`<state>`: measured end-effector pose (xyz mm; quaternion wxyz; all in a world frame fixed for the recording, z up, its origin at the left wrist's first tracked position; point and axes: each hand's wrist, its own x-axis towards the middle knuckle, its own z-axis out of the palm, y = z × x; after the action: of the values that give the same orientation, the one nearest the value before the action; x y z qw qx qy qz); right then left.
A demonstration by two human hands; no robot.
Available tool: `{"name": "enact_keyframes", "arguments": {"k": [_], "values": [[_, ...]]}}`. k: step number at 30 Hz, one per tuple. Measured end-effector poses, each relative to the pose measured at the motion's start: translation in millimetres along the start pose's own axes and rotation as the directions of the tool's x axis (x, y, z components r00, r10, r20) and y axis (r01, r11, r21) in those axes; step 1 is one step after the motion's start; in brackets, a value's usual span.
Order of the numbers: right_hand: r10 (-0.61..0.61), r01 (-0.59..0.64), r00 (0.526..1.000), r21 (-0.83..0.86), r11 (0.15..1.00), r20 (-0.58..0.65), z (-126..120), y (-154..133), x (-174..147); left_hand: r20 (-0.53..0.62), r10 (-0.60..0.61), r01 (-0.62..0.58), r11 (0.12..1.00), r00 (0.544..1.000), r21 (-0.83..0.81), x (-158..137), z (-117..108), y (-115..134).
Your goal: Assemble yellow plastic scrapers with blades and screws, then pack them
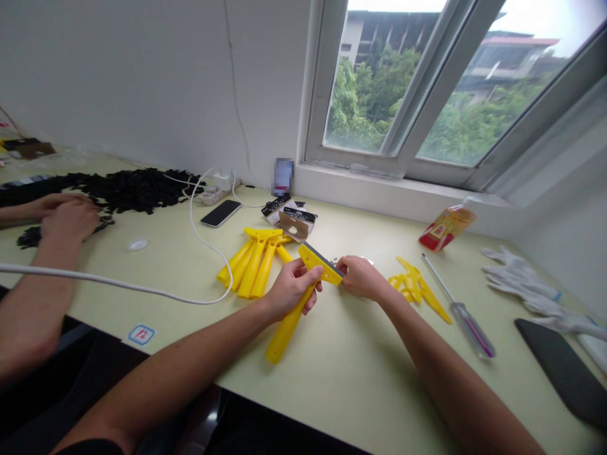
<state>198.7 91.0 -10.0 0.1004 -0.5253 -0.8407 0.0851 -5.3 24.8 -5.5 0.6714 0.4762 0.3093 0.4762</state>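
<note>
My left hand [294, 287] is closed around the neck of a yellow scraper [290, 325], thumb on its head. The scraper's handle slants down toward me, and a dark strip runs along the far edge of its head. At the right end of that head, the fingers of my right hand [361, 277] are bunched together; what they pinch is hidden. A few small metal bits [334, 260] show just behind the dark strip. Left of my hands lies a pile of several yellow scraper handles [256, 262]. Loose yellow plastic pieces [411, 284] rest beside my right wrist.
Small boxes [293, 224] and a phone [220, 213] lie toward the wall. A white cable [142, 287] crosses the left side. On the right are a screwdriver [467, 322], gloves [521, 284], a pouch [446, 227] and a dark flat object [559, 366]. Another person's hands [71, 218] work by black pieces [137, 189].
</note>
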Motion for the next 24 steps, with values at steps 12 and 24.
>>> {"name": "enact_keyframes", "arguments": {"k": [12,24], "values": [[-0.192,0.208,0.976,0.171,0.963,-0.107,-70,-60,-39,0.070,-0.178,0.164,0.971,0.982,0.173,-10,15,-6],[-0.171,0.188,0.974,0.114,0.975,-0.148,-52,-71,-38,0.063,-0.209,0.189,0.953,0.976,0.236,-9,17,-4]]}}
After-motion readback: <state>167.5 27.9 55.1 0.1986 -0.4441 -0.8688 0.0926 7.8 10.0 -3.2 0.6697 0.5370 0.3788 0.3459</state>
